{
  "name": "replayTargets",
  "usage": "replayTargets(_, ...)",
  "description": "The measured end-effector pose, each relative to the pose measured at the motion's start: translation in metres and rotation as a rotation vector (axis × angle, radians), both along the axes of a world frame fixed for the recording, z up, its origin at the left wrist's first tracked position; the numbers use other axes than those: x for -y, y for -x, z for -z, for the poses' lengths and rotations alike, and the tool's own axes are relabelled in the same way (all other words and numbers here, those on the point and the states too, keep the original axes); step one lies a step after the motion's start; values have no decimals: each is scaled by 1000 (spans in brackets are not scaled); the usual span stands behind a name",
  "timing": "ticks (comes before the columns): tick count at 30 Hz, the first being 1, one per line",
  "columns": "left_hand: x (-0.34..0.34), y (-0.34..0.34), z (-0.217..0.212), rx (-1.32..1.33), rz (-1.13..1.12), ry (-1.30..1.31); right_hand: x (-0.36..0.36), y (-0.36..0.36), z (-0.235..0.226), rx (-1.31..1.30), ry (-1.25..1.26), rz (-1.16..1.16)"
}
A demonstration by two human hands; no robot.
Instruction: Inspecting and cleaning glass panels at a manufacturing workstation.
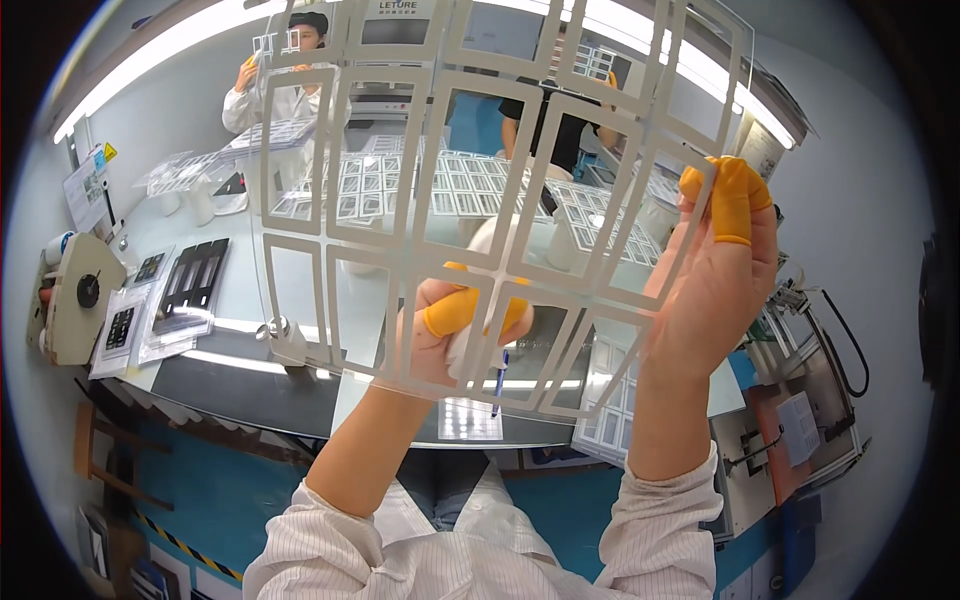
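I hold up a large clear plastic sheet (400,160) marked with a grid of frosted white rectangular frames, raised in front of my face. My right hand (715,270), with orange finger cots on the fingertips, grips the sheet's right edge. My left hand (465,325), also in orange finger cots, is behind the sheet's lower middle and presses a white wipe cloth (490,250) against it. A blue pen (498,385) lies on the table below.
A grey work table (230,375) carries several more framed sheets (470,190), black trays (195,275) and a tape dispenser (75,295) at the left. Two other people (285,90) work at the far side. A machine with cables (800,400) stands at the right.
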State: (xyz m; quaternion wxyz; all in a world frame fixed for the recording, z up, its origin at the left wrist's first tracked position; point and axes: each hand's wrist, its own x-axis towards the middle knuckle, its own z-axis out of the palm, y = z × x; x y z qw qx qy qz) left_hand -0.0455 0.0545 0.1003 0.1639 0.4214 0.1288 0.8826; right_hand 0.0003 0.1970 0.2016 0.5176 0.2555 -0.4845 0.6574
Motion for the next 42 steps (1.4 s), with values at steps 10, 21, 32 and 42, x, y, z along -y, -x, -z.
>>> replayTargets(10,-6,-14,24,131,74,323,0,-2,2,-5,-21,58)
replayTargets(21,28,-76,16,-943,-582,818,-9,-6,-1,-113,-95,129)
replayTargets(32,14,-76,-32,-1008,-1978,746,-4,-7,2,-149,-116,126)
replayTargets(42,22,-83,-12,-1019,-1707,751,-5,-3,12,-130,-118,201)
